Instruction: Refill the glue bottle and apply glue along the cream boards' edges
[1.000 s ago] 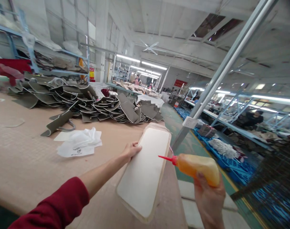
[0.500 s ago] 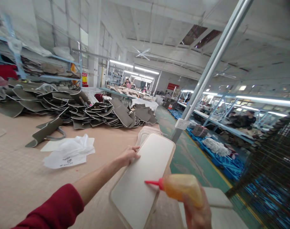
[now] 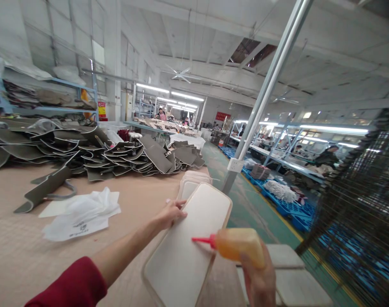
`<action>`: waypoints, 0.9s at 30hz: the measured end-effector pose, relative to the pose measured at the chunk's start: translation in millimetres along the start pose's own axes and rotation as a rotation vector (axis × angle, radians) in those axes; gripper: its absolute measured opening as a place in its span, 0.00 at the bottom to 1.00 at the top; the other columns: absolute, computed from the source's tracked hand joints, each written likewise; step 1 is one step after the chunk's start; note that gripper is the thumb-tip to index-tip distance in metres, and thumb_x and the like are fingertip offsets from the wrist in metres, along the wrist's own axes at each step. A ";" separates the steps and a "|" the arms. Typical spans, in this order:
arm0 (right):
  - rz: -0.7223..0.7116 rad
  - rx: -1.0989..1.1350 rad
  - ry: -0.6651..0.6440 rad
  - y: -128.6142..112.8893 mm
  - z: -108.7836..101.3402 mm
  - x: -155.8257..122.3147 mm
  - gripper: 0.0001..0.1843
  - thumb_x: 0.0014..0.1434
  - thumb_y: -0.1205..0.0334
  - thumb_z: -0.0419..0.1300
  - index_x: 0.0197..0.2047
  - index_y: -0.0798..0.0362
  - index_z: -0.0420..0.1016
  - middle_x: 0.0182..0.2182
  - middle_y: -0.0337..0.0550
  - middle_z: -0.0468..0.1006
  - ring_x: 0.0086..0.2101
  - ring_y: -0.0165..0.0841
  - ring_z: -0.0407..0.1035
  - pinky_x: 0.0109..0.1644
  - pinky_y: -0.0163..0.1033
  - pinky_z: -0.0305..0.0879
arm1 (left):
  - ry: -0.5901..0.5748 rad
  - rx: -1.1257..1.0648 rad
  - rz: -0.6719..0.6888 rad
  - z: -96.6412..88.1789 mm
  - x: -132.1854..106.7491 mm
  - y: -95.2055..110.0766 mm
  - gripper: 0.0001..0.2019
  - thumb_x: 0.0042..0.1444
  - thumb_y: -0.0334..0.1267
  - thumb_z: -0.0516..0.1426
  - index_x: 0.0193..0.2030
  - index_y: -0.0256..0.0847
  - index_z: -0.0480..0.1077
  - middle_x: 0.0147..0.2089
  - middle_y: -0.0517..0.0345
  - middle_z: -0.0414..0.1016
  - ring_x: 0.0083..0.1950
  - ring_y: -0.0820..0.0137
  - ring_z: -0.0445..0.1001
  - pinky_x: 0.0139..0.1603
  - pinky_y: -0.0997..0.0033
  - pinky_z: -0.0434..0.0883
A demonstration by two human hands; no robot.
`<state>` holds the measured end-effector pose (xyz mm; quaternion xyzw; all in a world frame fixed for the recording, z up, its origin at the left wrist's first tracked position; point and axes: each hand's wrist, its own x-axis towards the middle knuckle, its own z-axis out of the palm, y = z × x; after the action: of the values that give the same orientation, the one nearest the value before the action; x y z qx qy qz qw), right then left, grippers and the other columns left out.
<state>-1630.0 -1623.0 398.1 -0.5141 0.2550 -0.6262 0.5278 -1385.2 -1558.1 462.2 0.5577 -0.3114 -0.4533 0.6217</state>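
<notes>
A worker's right hand [image 3: 261, 273] is grasping a yellowish bottle [image 3: 239, 245], its red nozzle [image 3: 202, 240] pointing toward 9 o'clock. Within the past second the tip has been crossing from the right edge of a white board [image 3: 181, 266] to mid-face, putting the bottle to work above the board's middle; whether it is touching is impossible to tell. The left hand [image 3: 172, 214] is pinching the board's edge at 11 o'clock, above the counter [image 3: 9, 251]. More boards [image 3: 194, 176] are lying at 12 o'clock, crumpled paper [image 3: 88, 213] near 10.
</notes>
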 end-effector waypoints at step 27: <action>-0.073 -0.121 0.124 -11.2 -1.7 0.0 0.39 0.44 0.47 0.69 0.57 0.52 0.64 0.42 0.43 0.73 0.38 0.34 0.67 0.42 0.34 0.64 | -0.069 0.058 -0.001 -19.7 8.8 5.7 0.36 0.28 0.32 0.62 0.52 0.34 0.72 0.32 0.60 0.72 0.31 0.70 0.70 0.31 0.74 0.66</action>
<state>-1636.0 -1619.8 407.2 -0.5144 0.3055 -0.6591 0.4556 -1362.9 -1558.1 463.2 0.5597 -0.3451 -0.4635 0.5940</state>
